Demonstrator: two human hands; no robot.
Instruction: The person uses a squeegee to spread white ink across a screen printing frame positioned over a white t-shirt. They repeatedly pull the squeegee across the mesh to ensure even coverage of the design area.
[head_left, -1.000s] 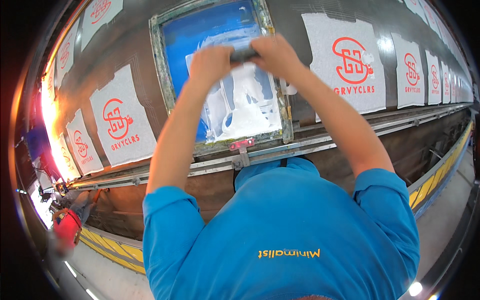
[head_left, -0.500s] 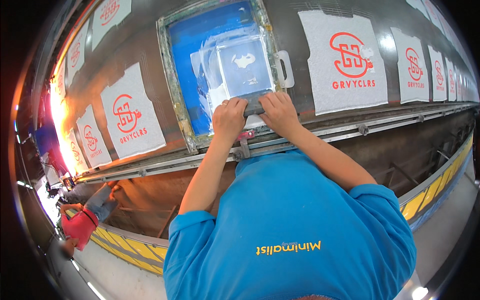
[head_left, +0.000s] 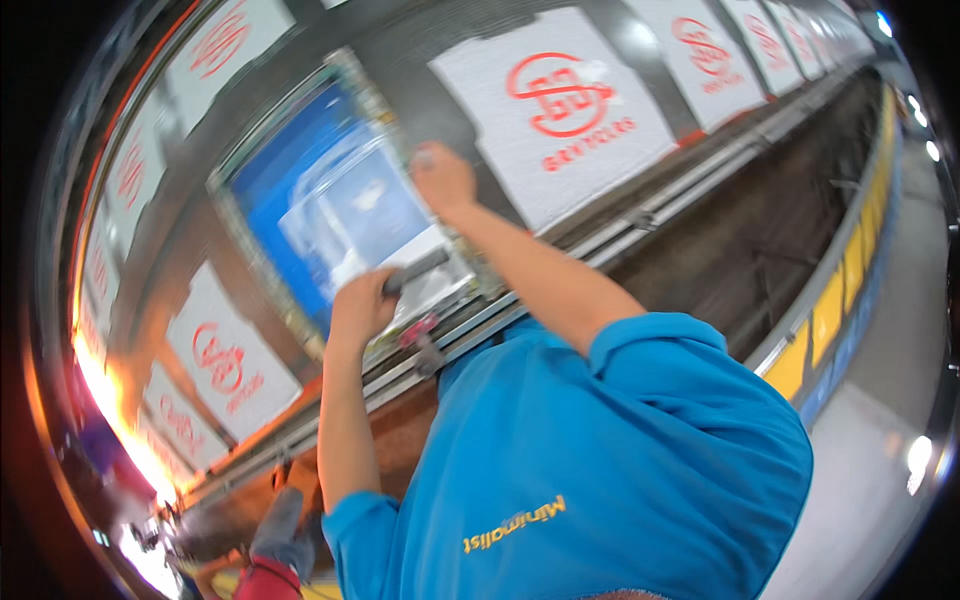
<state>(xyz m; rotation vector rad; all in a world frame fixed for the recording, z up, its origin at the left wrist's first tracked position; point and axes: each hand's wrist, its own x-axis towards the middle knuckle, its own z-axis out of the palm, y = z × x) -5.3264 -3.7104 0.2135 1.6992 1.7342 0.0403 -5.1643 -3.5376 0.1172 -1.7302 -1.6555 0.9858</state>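
Observation:
A screen-printing frame (head_left: 232, 212) with a blue mesh border lies on the dark printing table, white ink smeared around its pale window. My left hand (head_left: 362, 305) is closed around the left end of a dark squeegee (head_left: 422, 270), near the window's lower edge. At the frame's right side, my right hand (head_left: 442, 182) is closed where the white side handle sits. The hand covers that handle, and motion blurs the fingers. Just right of it lies a white shirt-shaped fabric panel (head_left: 590, 185) with a red print.
More printed panels (head_left: 232, 365) lie in rows to both sides. A metal rail (head_left: 640, 222) runs along the table's near edge. Bright orange glow (head_left: 115, 410) shows at the left. Another person in red (head_left: 268, 580) is at lower left. A yellow-panelled barrier (head_left: 825, 320) curves along the right.
My right hand has left the squeegee and moved to the frame's right side. My left hand still holds the squeegee. The whole view has turned and shifted.

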